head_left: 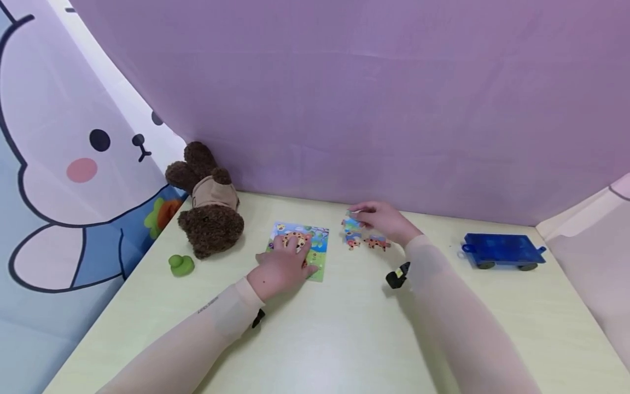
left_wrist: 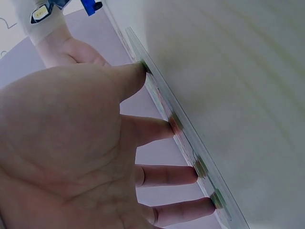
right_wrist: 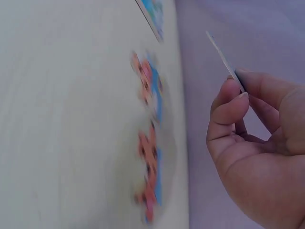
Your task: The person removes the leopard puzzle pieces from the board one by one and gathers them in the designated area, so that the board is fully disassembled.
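On the table lies a square picture puzzle [head_left: 319, 257] with a spotted cartoon animal on a green and blue scene. My left hand [head_left: 284, 268] rests on it with spread fingers, the fingertips [left_wrist: 186, 175] touching its surface in the left wrist view. To the right, my right hand [head_left: 384, 219] pinches a thin puzzle piece [right_wrist: 220, 53] between thumb and fingers, above the table and seen edge-on in the right wrist view. Two loose puzzle pieces, one blue and orange [head_left: 353, 241] and one mostly orange with dark spots [head_left: 378, 242], lie just below that hand.
A brown plush toy [head_left: 211, 219] lies at the back left, with a small green toy [head_left: 181, 265] in front of it. A blue toy wagon [head_left: 504, 249] stands at the far right. Behind the table hangs a purple cloth [head_left: 354, 109].
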### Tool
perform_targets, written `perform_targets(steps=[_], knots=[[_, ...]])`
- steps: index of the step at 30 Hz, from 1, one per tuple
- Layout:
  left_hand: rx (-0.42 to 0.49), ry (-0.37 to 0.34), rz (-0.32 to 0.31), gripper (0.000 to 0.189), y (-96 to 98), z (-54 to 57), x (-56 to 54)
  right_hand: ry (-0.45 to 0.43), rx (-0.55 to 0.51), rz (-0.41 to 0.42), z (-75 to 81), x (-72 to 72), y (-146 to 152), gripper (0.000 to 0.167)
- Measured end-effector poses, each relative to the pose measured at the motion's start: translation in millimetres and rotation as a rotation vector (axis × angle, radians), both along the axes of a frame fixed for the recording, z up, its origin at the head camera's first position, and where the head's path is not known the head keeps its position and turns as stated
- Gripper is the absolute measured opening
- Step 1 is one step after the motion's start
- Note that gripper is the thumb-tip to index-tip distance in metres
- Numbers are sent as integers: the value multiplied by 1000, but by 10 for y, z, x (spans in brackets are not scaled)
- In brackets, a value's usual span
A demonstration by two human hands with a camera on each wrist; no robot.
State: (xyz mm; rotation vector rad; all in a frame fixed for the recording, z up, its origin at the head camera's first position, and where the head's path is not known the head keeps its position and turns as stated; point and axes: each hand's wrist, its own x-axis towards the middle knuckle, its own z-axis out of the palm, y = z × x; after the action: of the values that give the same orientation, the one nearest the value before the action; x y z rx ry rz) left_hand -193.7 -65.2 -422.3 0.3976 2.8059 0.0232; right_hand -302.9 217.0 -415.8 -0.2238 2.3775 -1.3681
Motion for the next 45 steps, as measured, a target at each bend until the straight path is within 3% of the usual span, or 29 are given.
perform_targets(steps=[9,21,34,45], knots=[[7,0,-2,77,-6,-13,-8,-20,57,-23,51,103,580,34],[17,9,-3,76,-16,-19,-14,-57,153,14,-90,253,1127,35],[27,2,0,76,-12,-13,-17,-80,166,40,-119,327,1211,37],[14,2,-2,76,-11,-34,-15,66,323,67,-228,284,1163,30]])
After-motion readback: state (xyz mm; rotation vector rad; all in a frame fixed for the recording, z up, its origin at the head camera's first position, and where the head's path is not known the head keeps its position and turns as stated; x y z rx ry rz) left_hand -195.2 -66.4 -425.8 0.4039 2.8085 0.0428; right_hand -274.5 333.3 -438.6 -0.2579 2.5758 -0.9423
